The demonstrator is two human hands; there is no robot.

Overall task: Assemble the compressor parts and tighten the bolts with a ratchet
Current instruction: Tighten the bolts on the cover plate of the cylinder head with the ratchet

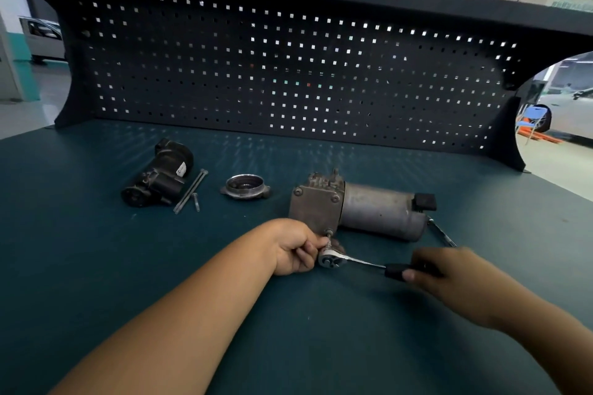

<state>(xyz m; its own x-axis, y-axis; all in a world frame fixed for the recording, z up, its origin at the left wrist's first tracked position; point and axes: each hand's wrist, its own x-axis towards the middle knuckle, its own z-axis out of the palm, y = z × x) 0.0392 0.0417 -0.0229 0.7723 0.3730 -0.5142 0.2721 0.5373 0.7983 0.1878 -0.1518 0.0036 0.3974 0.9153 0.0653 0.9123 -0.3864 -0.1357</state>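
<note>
Teal bench mat [288,330], dark pegboard [288,74] behind. Left hand [295,248] pinches head of ratchet [333,258] with curled fingers, where socket sits on bolt [329,232] at lower corner of compressor [378,210] end plate. Right hand [449,276], blurred, wraps black ratchet handle. Compressor lies on its side mid-bench, grey cylinder pointing right. Second metal tool [442,231] shows just beyond cylinder. Further left: round metal cover [245,187], two long bolts [191,191], short bolt [195,202] just beside them, black housing [157,175].
</note>
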